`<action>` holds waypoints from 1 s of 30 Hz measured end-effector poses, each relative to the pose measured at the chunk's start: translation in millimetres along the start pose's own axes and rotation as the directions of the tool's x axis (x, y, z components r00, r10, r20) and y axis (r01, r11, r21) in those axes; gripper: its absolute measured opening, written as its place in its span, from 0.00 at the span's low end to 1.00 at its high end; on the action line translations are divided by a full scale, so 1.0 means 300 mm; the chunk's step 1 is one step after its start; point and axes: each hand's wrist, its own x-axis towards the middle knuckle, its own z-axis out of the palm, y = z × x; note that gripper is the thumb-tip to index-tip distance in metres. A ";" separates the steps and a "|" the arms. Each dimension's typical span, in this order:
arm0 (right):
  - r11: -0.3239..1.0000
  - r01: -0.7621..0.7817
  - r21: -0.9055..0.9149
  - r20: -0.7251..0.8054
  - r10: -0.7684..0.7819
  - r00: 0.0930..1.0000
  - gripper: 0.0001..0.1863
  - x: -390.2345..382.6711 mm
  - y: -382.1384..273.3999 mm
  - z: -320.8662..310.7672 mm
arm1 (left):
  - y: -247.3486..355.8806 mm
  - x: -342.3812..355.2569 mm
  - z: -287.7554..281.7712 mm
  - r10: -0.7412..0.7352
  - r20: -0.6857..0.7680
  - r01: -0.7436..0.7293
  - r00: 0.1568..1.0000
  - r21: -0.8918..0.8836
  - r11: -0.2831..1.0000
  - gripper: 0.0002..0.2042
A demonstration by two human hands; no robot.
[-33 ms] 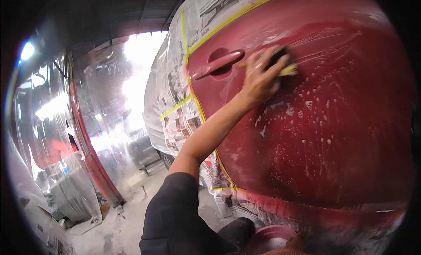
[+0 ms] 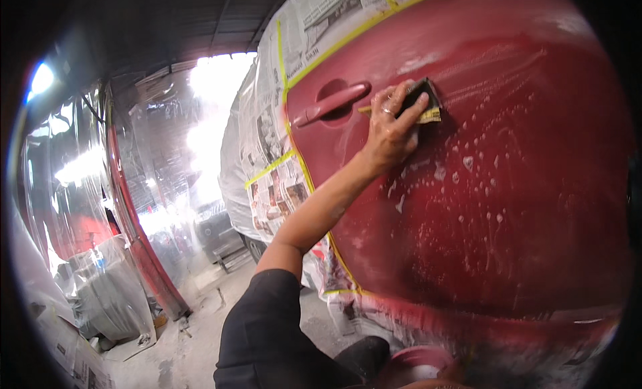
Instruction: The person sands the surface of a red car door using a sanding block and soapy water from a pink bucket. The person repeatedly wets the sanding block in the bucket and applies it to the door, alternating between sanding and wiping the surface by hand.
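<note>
One hand is in view, and the arm that carries it rises from a black sleeve at the lower edge and crosses up to the right; which of the person's hands it is cannot be told for sure, though it reads as the left. Its fingers press flat over a dark sanding pad, gripping it against the red car door. The pad has a yellowish underside and lies just right of the door handle, near the top of the panel. A ring sits on one finger.

The door is wet, with white foam flecks and streaks spread below and to the right of the hand. Yellow tape runs along the door's left and upper edges, holding newspaper masking over the neighbouring bodywork. Farther left, clear plastic sheeting hangs in folds, with bright light glaring through an opening behind it. The floor is pale and dusty. At the bottom edge, a red round rim shows beside the person's dark clothing.

The other hand is out of sight.
</note>
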 end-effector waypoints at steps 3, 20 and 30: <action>0.999 0.043 -0.010 -0.031 -0.043 0.999 0.20 0.019 0.025 0.042 | 0.196 0.353 0.130 0.010 -0.008 -0.010 1.000 -0.045 0.999 0.20; 0.980 0.195 -0.038 -0.108 -0.198 0.974 0.27 0.014 0.087 0.148 | 0.144 0.440 0.162 0.118 -0.038 -0.122 0.992 -0.121 0.985 0.24; 0.980 -0.032 0.194 0.017 0.029 0.999 0.22 -0.034 -0.017 0.120 | 0.326 0.272 0.171 0.107 -0.026 -0.110 0.994 -0.169 0.980 0.29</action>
